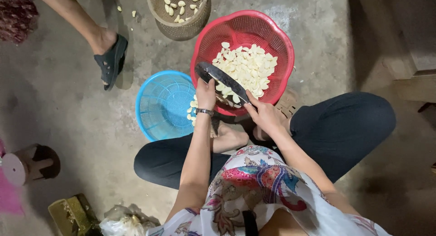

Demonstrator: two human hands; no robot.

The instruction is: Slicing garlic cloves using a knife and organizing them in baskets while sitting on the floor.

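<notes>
**Two hands on a long knife above the red basket**

The person sits on the concrete floor (68,127) with legs folded, and both hands meet in the middle of the frame. The left hand (205,94) has a wristwatch (204,111) on the wrist. Its grip is closed on the upper left part of a long dark knife (222,81), with the fingers wrapped over the blade's back edge. The right hand (263,114) is lower and more to the right. Its grip is pressed together at the lower right end of the knife, where the handle should be, but the hand covers this part, so I cannot tell exactly how the fingers sit.

The knife runs in a diagonal line from the upper left to the lower right between the two hands, and it lies across the near rim of the red basket (277,41). This basket is at the upper centre of the frame and is filled with pale peeled garlic cloves (247,66). The blade is just over the nearest cloves.

Left of the hands, touching the red basket, stands a blue basket (159,104) with a few cloves at its right side. At the top of the frame is a brown woven basket (181,25), also with some cloves inside. In the upper left, another person's foot in a dark sandal (110,60) rests on the floor.
</notes>
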